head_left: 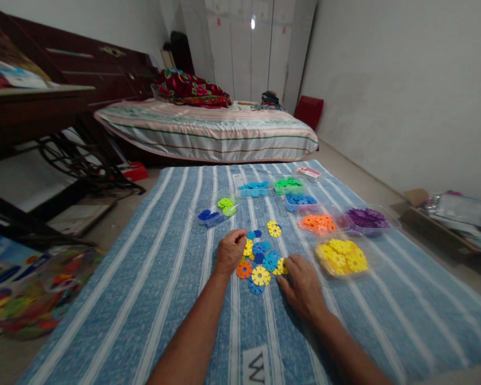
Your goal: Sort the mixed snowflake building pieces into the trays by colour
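Note:
A loose cluster of notched plastic discs lies on the striped cloth between my hands. In it are a yellow disc (260, 276), an orange disc (244, 269) and several blue discs (270, 261), some overlapping. My left hand (229, 253) is at the cluster's left edge with its fingers curled together beside another yellow disc (248, 247); what they pinch, if anything, is hidden. On the right side, my right hand (303, 284) has fingertips and thumb closed at a yellow disc (281, 266). Two more yellow discs (274, 230) lie just beyond the cluster.
Clear tubs hold yellow discs (342, 256), orange discs (317, 223), purple discs (366, 218), blue discs (300, 199), green discs (288, 184) and light-blue discs (254, 188). Another, at left, holds dark-blue and lime discs (226, 205). A bed (212, 131) stands beyond; an open carton (436, 224) is right.

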A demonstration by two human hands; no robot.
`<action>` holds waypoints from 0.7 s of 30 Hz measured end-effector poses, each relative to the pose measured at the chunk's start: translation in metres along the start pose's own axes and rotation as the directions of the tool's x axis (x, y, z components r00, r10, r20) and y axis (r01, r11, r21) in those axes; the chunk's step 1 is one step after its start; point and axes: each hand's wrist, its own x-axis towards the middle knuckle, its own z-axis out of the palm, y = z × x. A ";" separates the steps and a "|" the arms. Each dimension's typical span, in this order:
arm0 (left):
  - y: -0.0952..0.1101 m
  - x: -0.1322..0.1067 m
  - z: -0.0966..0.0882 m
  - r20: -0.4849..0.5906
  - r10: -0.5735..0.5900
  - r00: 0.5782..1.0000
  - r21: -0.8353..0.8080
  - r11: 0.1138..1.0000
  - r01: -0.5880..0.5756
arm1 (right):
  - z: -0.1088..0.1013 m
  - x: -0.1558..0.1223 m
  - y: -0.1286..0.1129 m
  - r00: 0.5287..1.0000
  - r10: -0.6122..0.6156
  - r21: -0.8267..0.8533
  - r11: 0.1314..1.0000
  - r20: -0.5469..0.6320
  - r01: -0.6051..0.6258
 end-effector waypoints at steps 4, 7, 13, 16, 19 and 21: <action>0.001 0.000 0.001 -0.001 -0.002 1.000 0.003 1.000 0.002 | -0.003 0.008 -0.002 0.998 -0.021 -0.047 0.999 0.055 0.024; 0.002 -0.002 0.001 -0.011 0.004 1.000 0.017 1.000 -0.003 | -0.004 0.009 0.000 0.997 -0.064 -0.064 0.996 0.042 0.067; 0.001 -0.007 -0.001 -0.035 -0.016 0.999 -0.002 1.000 0.016 | -0.010 0.005 -0.002 0.990 -0.118 -0.023 0.993 -0.079 0.117; 0.001 -0.008 -0.002 -0.039 -0.037 0.999 -0.026 0.999 0.036 | -0.026 0.007 -0.003 0.978 -0.136 0.036 0.989 -0.159 0.143; 0.001 -0.008 -0.002 -0.043 -0.052 0.998 -0.042 0.998 0.050 | -0.053 0.014 0.007 0.954 -0.160 0.017 0.985 -0.252 0.170; 0.000 -0.008 -0.002 -0.040 -0.062 0.997 -0.054 0.997 0.060 | -0.072 0.020 0.021 0.931 -0.161 -0.085 0.986 -0.327 0.141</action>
